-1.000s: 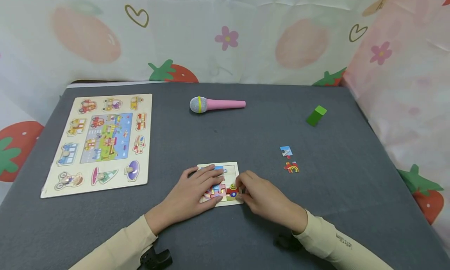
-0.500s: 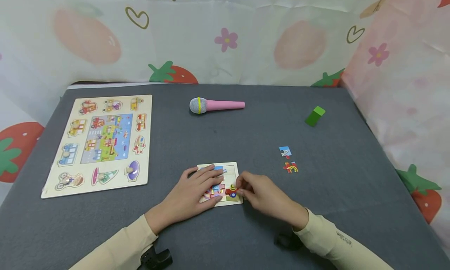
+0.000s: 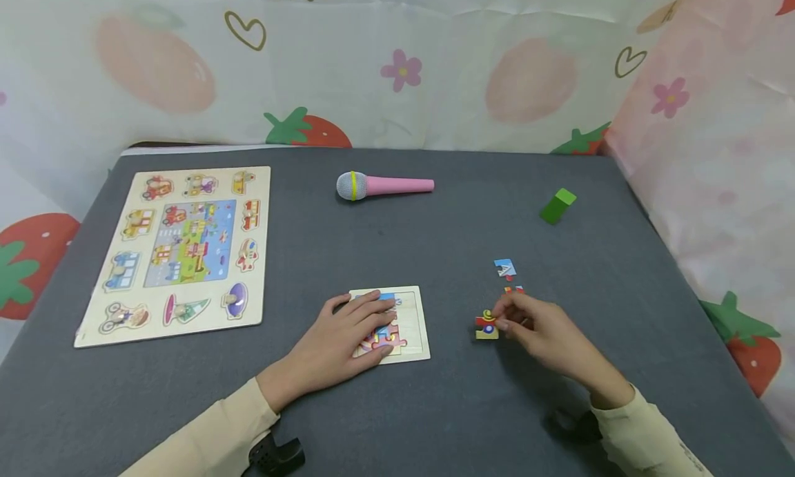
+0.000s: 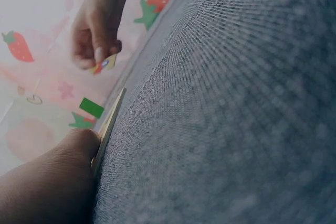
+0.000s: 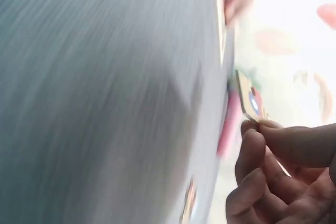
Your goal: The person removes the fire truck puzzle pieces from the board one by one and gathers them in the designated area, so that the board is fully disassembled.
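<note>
My left hand (image 3: 344, 335) lies with its fingers spread over a small wooden jigsaw tray (image 3: 424, 346), covering much of the left side. Pink and blue pieces show between and beside those fingers, and bare wood shows along the tray's right side. To the right of the tray, my right hand (image 3: 540, 328) pinches a jigsaw piece (image 3: 487, 325) with a wheel printed on it between thumb and fingertips. In the right wrist view the piece (image 5: 249, 98) is held up off the cloth by one edge. A red jigsaw piece (image 3: 512, 289) is partly hidden behind the right hand.
A blue jigsaw piece (image 3: 506, 268) lies just beyond the right hand. Farther back are a pink toy microphone (image 3: 397, 185) and a green block (image 3: 557, 206). A large wooden peg puzzle board (image 3: 261, 284) takes up the left of the grey-covered table (image 3: 373, 249).
My right hand has lifted the wheel piece out of the tray's lower right corner and carried it right, toward the loose pieces. The left hand has stayed on the tray.
</note>
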Demonstrator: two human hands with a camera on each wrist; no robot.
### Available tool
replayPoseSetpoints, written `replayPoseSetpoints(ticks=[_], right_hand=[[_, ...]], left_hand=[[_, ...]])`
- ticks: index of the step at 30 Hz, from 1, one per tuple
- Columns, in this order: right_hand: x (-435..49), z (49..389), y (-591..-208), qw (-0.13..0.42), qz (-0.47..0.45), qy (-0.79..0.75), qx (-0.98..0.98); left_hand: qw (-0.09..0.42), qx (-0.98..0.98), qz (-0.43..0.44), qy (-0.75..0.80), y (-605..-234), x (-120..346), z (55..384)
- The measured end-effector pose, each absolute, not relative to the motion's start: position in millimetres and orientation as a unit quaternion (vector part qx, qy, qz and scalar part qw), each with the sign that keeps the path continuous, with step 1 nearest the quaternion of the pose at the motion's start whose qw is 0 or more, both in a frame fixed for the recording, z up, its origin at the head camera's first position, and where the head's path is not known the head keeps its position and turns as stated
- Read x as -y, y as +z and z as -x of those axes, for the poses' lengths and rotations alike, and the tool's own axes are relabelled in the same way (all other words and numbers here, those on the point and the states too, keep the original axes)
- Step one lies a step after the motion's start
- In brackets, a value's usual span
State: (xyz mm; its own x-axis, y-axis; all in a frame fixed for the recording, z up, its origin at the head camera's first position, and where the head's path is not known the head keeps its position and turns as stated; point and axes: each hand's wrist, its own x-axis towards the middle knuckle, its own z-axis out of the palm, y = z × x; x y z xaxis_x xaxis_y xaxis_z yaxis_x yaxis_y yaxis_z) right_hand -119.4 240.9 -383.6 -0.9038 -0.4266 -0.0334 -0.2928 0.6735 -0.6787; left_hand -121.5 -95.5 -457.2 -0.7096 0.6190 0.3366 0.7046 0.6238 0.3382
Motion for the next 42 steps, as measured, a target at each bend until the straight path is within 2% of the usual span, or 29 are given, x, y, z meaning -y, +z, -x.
replayPoseSetpoints(ticks=[10, 25, 36, 42], right_hand=[[-303.4, 117.6, -381.8, 0.154, 0.15, -0.315, -0.924], [-307.6, 126.5, -390.9, 0.119, 0.156, -0.278, -0.94], [-298.6, 127.4, -389.1, 0.104, 0.18, -0.244, -0.947], [-269.1, 124.4, -371.7, 0.045, 0.208, -0.26, -0.942]], left_hand=[[0.079, 0.9, 0.368, -0.221, -457.9, 96.3, 122.3], [0.085, 0.896, 0.372, -0.227, -457.3, 92.4, 122.5], [0.048, 0.907, 0.348, -0.233, -454.8, 95.0, 121.3], [0.053, 0.915, 0.326, -0.234, -456.3, 93.9, 120.8]])
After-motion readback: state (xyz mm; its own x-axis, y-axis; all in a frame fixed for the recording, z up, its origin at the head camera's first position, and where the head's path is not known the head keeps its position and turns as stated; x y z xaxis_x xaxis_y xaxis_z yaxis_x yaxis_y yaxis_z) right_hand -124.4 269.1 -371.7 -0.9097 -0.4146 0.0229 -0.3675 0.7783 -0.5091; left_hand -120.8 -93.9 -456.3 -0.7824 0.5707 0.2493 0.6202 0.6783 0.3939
